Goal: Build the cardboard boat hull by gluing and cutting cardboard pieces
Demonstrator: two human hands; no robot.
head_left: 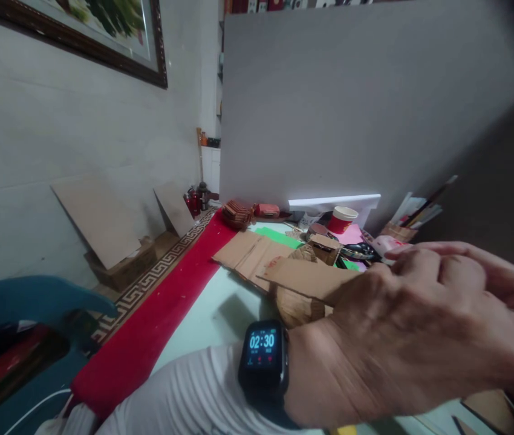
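My left hand fills the lower right, its fingers curled and their tips turned away from me. A dark smartwatch sits on that wrist, below a pale sleeve. From behind the hand a strip of brown cardboard juts leftward, raised over the table; the hand appears closed on its hidden end. At the right edge, partly behind the left, is my right hand; its grip is hidden. Below the strip lie a flat cardboard sheet and a rounded brown cardboard piece.
A red paper cup, a small cardboard box and green paper stand or lie at the back. A grey panel rises behind the table. Red cloth runs along the left side, beside a blue chair.
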